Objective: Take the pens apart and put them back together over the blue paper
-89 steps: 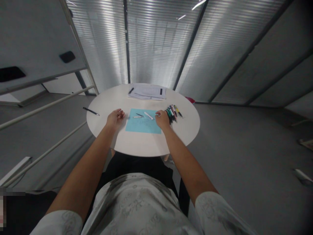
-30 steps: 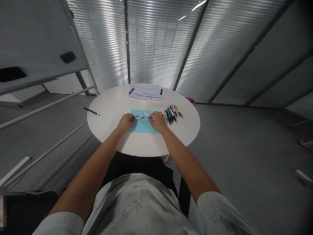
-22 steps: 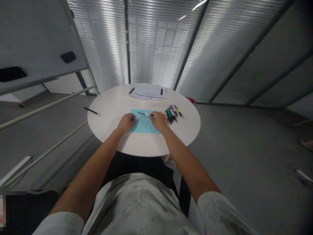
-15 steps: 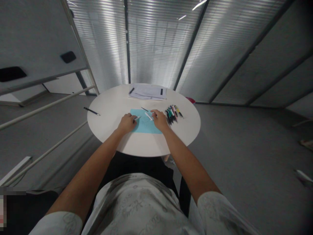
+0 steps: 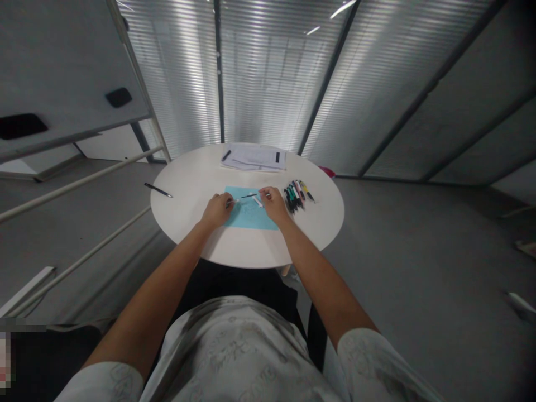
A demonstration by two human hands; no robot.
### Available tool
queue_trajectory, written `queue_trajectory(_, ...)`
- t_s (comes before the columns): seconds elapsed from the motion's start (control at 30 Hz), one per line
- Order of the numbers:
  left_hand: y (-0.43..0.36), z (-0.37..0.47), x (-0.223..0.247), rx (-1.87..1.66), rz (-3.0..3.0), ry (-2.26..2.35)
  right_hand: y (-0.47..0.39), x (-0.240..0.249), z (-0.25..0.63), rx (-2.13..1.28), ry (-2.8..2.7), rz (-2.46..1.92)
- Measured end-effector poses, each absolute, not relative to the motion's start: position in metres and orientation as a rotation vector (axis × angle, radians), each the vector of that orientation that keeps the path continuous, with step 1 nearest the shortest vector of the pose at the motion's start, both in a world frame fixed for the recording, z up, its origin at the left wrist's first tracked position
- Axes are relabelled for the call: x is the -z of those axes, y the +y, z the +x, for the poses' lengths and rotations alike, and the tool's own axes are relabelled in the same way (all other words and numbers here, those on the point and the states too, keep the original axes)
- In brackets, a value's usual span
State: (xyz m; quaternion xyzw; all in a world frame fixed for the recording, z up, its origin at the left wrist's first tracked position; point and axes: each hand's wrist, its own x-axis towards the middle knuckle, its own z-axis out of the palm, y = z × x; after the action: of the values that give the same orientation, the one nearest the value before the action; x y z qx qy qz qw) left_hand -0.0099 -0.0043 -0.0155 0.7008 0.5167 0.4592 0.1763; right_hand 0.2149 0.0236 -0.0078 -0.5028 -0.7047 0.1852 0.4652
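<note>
Over a light blue sheet (image 5: 251, 221) on the round white table, my two hands face each other. My left hand (image 5: 216, 210) is closed on a thin whitish tube that looks like a pen barrel (image 5: 233, 201), its end pointing right. Pinched in the fingers of my right hand (image 5: 274, 205) is a slim dark rod like a pen refill (image 5: 249, 195), its free end pointing left toward the barrel, with a small gap between them. Beneath it, a white pen piece (image 5: 258, 201) lies on the sheet. Faint marks show on the blue sheet.
Several pens and markers (image 5: 298, 195) lie in a bunch right of my right hand. A dark pen (image 5: 158, 190) overhangs the left edge of the table (image 5: 184, 206). Papers (image 5: 253, 157) with dark items on them lie at the far side. A metal-railed frame (image 5: 84, 178) stands at left.
The dark refill, lying on the sheet before, is now in my right hand and points at the barrel. My left hand has hardly moved.
</note>
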Motion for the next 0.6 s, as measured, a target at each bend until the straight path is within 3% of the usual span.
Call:
queue_trajectory(0.27, -0.0127, -0.0112, 0.0067, -1.12, 2.259, 1.527, 0.0327, 0.017, 0.2109, -0.698, -1.57, -1.072)
queue_trajectory(0.6, -0.0121, -0.0123, 0.0095, -1.152, 2.246, 1.511, 0.0289, 0.0103, 0.2114, -0.871, -1.436, -0.986)
